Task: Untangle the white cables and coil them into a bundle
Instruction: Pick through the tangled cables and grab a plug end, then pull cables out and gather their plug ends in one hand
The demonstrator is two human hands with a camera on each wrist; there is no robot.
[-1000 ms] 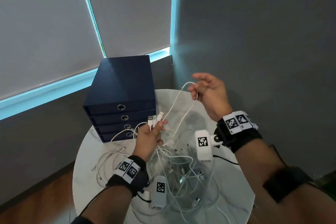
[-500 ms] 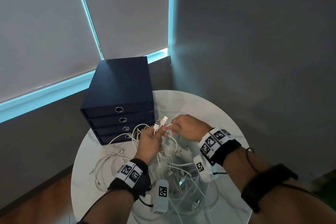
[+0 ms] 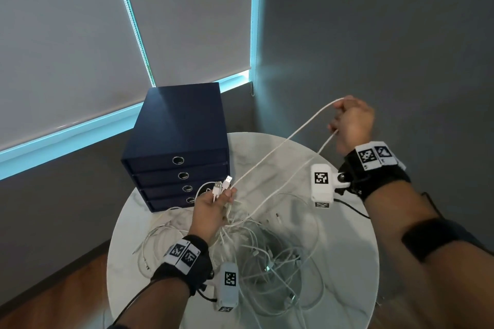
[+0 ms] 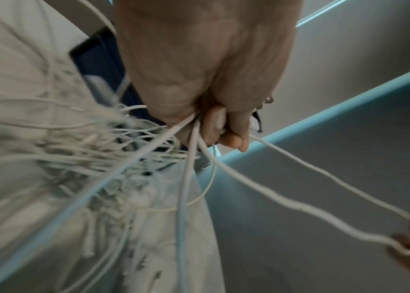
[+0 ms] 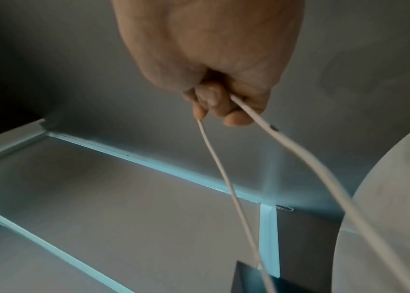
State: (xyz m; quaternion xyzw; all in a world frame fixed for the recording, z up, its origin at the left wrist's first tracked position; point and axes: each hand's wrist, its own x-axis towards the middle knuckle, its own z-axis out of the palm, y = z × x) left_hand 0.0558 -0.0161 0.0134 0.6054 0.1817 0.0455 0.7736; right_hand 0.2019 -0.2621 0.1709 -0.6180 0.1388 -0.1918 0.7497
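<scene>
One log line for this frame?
left hand: grips cable ends | right hand: holds cable loop raised | tangle: on table

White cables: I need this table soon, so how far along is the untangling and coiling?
Early. Done: the left hand grips a few USB plug ends gathered side by side. In hand: the right hand holds a loop of one white cable drawn up and away from the left hand. Left: the tangled pile on the round table looks unsorted, and no coiled bundle is visible.
</scene>
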